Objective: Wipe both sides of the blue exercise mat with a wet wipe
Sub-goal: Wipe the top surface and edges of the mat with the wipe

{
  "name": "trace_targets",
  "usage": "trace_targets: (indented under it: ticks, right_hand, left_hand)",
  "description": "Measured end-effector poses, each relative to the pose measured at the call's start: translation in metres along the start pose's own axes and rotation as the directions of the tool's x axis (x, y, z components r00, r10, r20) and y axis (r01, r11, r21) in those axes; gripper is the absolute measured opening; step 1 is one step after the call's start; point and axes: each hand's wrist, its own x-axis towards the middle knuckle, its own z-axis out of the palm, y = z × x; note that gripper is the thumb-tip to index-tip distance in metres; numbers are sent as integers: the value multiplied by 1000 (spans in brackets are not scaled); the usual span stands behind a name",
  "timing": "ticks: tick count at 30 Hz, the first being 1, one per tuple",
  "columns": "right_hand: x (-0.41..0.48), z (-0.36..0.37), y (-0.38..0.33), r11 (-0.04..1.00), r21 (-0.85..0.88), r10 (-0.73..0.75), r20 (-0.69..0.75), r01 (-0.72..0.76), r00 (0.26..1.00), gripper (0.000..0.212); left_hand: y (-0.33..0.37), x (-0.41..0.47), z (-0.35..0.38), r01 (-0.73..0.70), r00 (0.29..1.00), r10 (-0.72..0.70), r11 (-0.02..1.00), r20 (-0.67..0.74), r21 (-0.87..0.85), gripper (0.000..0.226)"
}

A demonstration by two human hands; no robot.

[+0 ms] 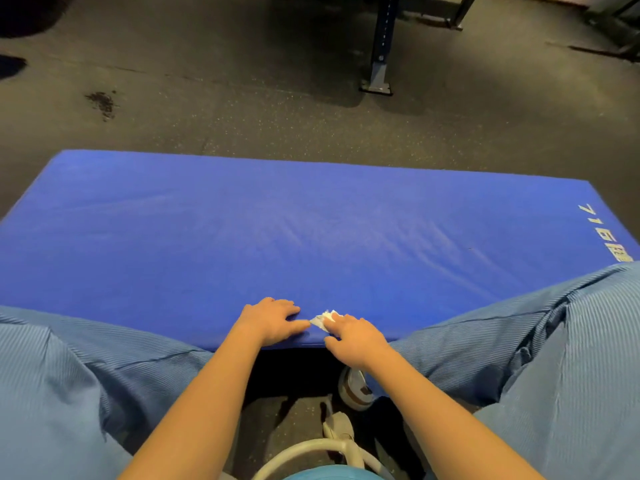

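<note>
Seen from my remote station: on the blue padded exercise mat (311,220), flat on the dark speckled floor (242,116), the left hand (273,320) rests with fingers flat and slightly spread. Just beside them the right hand (356,336) presses a small crumpled white wet wipe (322,318) under its fingertips, thumb apart. The risk I judge (the wipe is bunched small): it slips free, or skips the wide stretch beyond the fingers.

Floor (242,126): dark speckled rubber. Dark blotchy stain (102,102) at upper left. Blue metal post (381,46) on a bolted base plate (376,87), top centre. White-and-brown shoe (355,389) on the floor, bottom centre. Pale curved tube (311,448) at the bottom edge.
</note>
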Motion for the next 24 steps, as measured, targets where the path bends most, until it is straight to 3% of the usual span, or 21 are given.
trace_targets:
  ticks: [3, 6, 9, 12, 16, 19, 24]
  right_hand:
    - [4, -1, 7, 979, -157, 132, -19, -133, 991, 46]
    - [8, 7, 11, 963, -76, 257, -50, -260, 965, 49]
    - [12, 13, -9, 991, 39, 128, -93, -125, 987, 51]
    - [12, 17, -29, 998, 59, -20, -22, 21, 1000, 51]
    - [28, 17, -13, 996, -4, 89, 2, -89, 996, 51]
    - [52, 16, -2, 977, 61, 207, -60, -203, 977, 55]
    - [51, 25, -14, 996, 73, -35, -85, 41, 996, 51]
  left_hand:
    - [-7, 6, 3, 60, 996, -59, 998, -62, 9, 42]
    - [-6, 9, 10, 107, 994, -104, 992, -42, 74, 47]
    - [-7, 15, 8, 129, 989, -125, 991, -77, 46, 40]
    - [-9, 22, 10, 164, 980, -165, 986, -109, -21, 37]
    - [-9, 24, 24, 149, 965, -166, 984, -204, -97, 29]
    - [-13, 23, 32, 120, 957, -154, 982, -246, -145, 26]
    - [-19, 25, 33, 120, 927, -159, 984, -341, -131, 28]
